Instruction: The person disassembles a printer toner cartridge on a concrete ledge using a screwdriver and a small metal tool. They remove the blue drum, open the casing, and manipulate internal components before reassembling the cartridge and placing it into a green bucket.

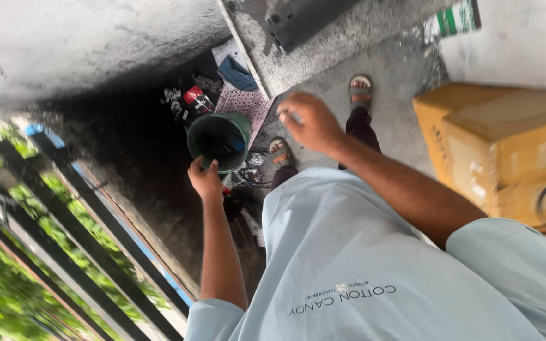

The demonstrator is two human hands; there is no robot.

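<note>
Holding the green bucket [219, 140] rim at its 7 o'clock, the left hand [205, 180] is clamped on it. The right hand [311, 121], at 3 o'clock, pinches something small. The bucket looks dark inside.

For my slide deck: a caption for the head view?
Left hand grips a green bucket; right hand hovers above.

I see a loose pale blue t-shirt [374, 271] with short sleeves, small dark lettering printed across the chest. Both forearms are bare below the sleeves, and so are the left hand [205, 180] and right hand [311, 123]. Below come dark trousers [360, 126], and grey strap sandals [360, 88] on both feet with the toes showing.
</note>
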